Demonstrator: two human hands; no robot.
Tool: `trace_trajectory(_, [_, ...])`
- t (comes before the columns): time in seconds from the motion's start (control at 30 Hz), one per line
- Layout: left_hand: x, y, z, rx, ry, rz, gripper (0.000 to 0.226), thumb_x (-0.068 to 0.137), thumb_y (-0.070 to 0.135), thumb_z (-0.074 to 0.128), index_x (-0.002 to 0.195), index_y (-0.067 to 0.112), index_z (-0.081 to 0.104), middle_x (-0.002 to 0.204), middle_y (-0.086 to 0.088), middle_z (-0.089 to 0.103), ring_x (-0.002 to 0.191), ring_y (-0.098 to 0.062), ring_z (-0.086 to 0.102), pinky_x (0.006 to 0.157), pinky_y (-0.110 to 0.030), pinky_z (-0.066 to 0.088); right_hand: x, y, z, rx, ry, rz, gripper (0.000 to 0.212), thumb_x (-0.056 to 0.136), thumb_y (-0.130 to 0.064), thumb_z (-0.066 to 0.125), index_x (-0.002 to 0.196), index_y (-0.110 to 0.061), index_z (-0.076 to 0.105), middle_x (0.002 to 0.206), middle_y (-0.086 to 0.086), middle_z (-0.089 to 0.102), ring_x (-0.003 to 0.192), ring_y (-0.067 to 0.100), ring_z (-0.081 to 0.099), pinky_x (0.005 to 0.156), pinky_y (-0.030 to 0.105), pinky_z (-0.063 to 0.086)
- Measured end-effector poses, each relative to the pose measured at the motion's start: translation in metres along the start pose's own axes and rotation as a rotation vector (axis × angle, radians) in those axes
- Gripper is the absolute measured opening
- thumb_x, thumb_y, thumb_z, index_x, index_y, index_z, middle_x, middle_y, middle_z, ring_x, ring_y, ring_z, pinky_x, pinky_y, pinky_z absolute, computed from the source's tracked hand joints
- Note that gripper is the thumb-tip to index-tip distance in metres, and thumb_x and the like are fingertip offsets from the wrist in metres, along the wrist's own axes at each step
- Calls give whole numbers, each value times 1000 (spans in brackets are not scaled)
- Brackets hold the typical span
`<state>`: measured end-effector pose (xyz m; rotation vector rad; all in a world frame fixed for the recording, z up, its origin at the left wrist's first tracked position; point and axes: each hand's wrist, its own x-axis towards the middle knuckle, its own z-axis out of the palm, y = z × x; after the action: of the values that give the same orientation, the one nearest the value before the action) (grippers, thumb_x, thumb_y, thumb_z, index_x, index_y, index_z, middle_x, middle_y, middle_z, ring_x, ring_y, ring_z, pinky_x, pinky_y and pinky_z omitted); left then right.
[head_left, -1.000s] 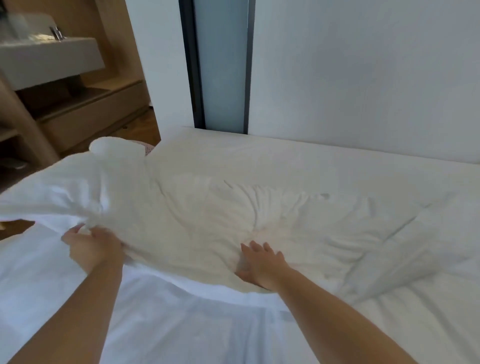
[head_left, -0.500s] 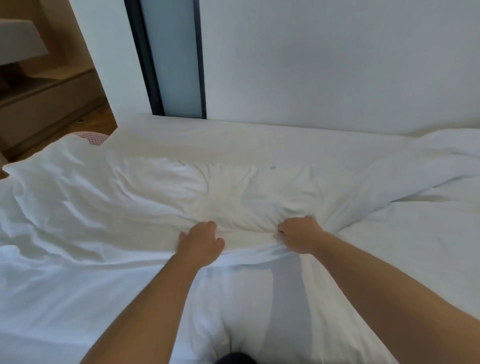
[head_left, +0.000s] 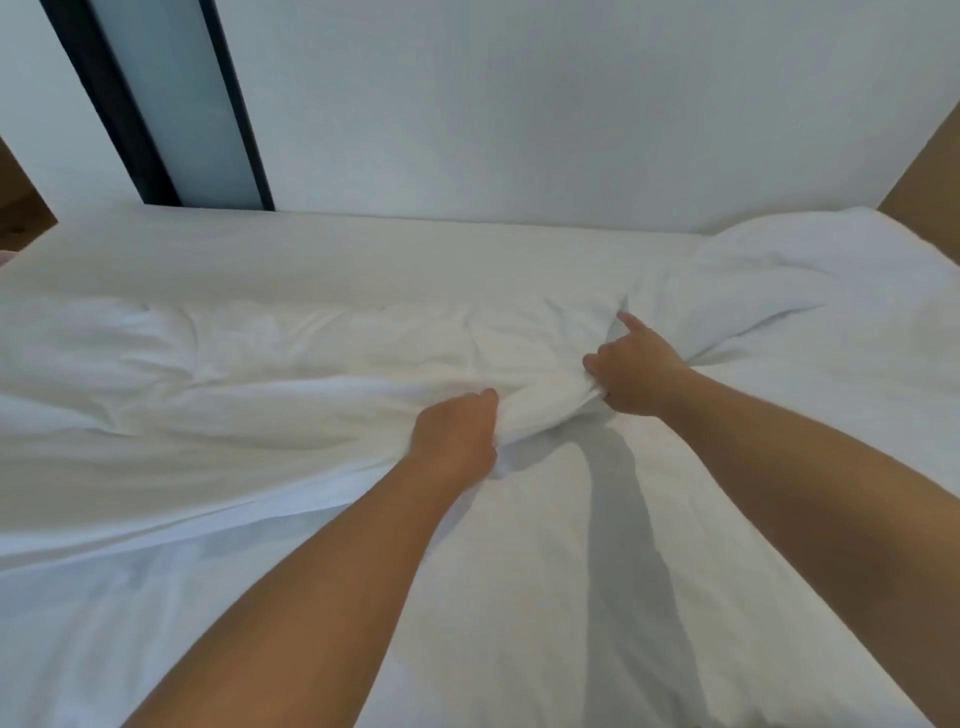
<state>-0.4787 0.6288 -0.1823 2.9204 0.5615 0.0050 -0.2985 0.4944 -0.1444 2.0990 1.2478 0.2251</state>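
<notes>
White sheet (head_left: 291, 364) lies bunched across the bed (head_left: 311, 249), and I see both hands at its near fold. My left hand (head_left: 457, 436) is clenched on it. My right hand (head_left: 641, 376) pinches it just beside, index finger stretched out. Pillow (head_left: 810, 291) sits far right.

Soft, even light fills a bright scene where the white bed (head_left: 363, 249) looks almost washed out, grey shadows fall across its near half, and the wall (head_left: 519, 104) behind the bed bows from wide-angle distortion.
</notes>
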Motion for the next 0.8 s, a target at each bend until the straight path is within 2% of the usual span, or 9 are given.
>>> trace_trajectory(0.1, [-15, 15, -16, 125, -134, 57, 36, 85, 27, 61, 120, 24, 52, 115, -2, 62, 105, -26, 60, 72, -31, 41, -51, 0, -15, 94, -60, -99, 28, 91, -33, 46, 111, -20, 62, 111, 5, 67, 103, 26, 64, 90, 33, 45])
trace_trajectory(0.2, [-42, 35, -27, 313, -511, 152, 45, 80, 34, 67, 123, 25, 55, 113, 1, 62, 102, -23, 60, 72, -29, 42, -111, -23, -1, 387, -403, -237, 37, 88, -37, 55, 121, -20, 57, 116, 6, 64, 106, 27, 61, 80, 28, 44])
trace_trajectory(0.27, [-57, 55, -22, 365, -615, 163, 54, 81, 39, 69, 128, 20, 51, 119, -1, 59, 107, -24, 58, 75, -30, 41, -135, -32, 17, 555, -563, -243, 52, 84, -39, 64, 130, -24, 45, 119, 7, 60, 105, 26, 61, 82, 29, 44])
trace_trajectory(0.33, [-66, 77, -10, 330, -570, 185, 65, 81, 43, 70, 134, 18, 41, 130, -3, 53, 116, -25, 54, 77, -30, 36, -138, -21, 36, 492, -508, -221, 65, 78, -42, 71, 133, -30, 39, 126, 2, 55, 112, 23, 58, 92, 34, 43])
trace_trajectory(0.4, [-68, 99, 5, 241, -431, 229, 62, 80, 42, 69, 129, 20, 38, 129, -3, 52, 115, -26, 54, 76, -31, 36, -138, 3, 54, 203, -406, -167, 72, 76, -44, 73, 138, -33, 37, 136, -1, 46, 126, 22, 46, 102, 42, 32])
trace_trajectory(0.5, [-63, 130, 18, 246, -288, 281, 46, 86, 31, 64, 123, 18, 41, 119, -6, 56, 107, -27, 58, 75, -33, 40, -147, 52, 70, -64, -353, 18, 46, 94, -35, 53, 139, -28, 44, 136, -1, 51, 129, 22, 46, 115, 51, 17])
trace_trajectory(0.6, [-50, 158, 11, 429, -394, 292, 34, 88, 22, 60, 120, 17, 52, 105, -3, 57, 98, -24, 59, 73, -32, 42, -162, 67, 70, 5, -432, 58, 31, 93, -31, 50, 119, -20, 62, 121, 0, 62, 112, 21, 60, 95, 32, 39])
trace_trajectory(0.67, [-44, 172, 10, 512, -548, 264, 41, 86, 26, 63, 125, 17, 54, 104, -2, 52, 103, -23, 58, 79, -33, 45, -171, 52, 86, 110, -634, -6, 42, 83, -42, 63, 119, -19, 64, 121, 1, 64, 110, 23, 62, 93, 28, 44])
trace_trajectory(0.8, [-47, 200, 40, 264, -473, 174, 92, 73, 40, 78, 146, 20, 25, 145, -8, 34, 135, -29, 34, 108, -43, 34, -203, 30, 143, 397, -727, 30, 88, 75, -38, 78, 145, -12, 31, 140, 8, 50, 125, 27, 53, 103, 35, 43])
